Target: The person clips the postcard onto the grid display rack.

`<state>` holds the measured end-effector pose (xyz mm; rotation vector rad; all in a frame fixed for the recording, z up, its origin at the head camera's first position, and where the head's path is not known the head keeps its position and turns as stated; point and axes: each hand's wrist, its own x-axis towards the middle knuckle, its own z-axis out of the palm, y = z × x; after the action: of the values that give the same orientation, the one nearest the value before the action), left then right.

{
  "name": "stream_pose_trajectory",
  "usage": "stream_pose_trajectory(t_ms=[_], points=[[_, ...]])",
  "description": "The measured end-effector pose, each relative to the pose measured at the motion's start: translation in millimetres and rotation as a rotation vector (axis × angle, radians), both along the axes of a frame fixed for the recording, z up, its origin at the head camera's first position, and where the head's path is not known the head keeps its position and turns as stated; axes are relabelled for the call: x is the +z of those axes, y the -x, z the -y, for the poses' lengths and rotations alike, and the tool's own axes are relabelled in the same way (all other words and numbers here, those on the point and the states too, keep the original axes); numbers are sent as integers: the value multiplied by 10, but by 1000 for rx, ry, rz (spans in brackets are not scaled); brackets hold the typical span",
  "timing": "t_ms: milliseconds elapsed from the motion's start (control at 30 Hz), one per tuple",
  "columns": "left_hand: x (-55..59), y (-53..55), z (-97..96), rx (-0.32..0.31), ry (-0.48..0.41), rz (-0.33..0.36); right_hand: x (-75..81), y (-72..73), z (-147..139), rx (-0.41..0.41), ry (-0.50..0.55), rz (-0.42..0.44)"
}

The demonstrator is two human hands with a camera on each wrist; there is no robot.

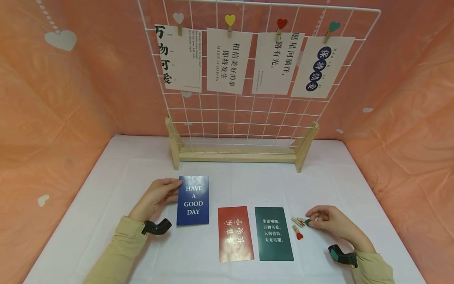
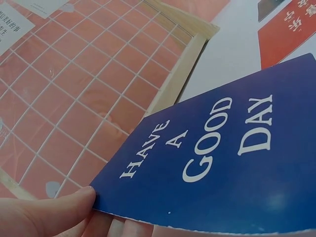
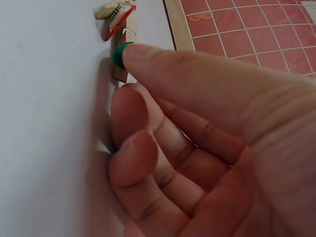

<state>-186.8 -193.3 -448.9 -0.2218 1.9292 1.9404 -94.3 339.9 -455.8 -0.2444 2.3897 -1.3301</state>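
Note:
My left hand (image 1: 159, 197) pinches the upper left edge of a blue card (image 1: 193, 201) printed "HAVE A GOOD DAY". In the left wrist view the thumb (image 2: 54, 212) lies on the card's corner, with fingers behind it. The card is tilted up there. At the right, my right hand (image 1: 328, 223) holds a small wooden clothespin with a green heart (image 3: 120, 55) between thumb and fingers, low over the table. Beside it lie a few more small clothespins, one with a red heart (image 1: 299, 236). A red card (image 1: 235, 234) and a dark green card (image 1: 274, 234) lie flat between the hands.
Behind stands a white wire grid (image 1: 244, 114) on a wooden base (image 1: 237, 157). Several white cards hang along its upper part, such as one card (image 1: 228, 61) under a yellow heart clothespin (image 1: 230, 20). Orange cloth (image 1: 53, 118) surrounds the white table (image 1: 142, 154).

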Motion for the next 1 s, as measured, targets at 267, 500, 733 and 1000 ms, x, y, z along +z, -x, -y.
stream_pose_trajectory(t_ms=[267, 500, 733, 1000], points=[[6, -3, 3, 0, 17, 15, 31, -5, 42, -13, -28, -1], [10, -13, 8, 7, 6, 8, 12, 31, 39, -6, 5, 28], [21, -10, 15, 13, 12, 14, 29, 85, 44, -21, -4, -15], [38, 4, 38, 25, 11, 6, 106, 216, 100, -42, -1, -49]])
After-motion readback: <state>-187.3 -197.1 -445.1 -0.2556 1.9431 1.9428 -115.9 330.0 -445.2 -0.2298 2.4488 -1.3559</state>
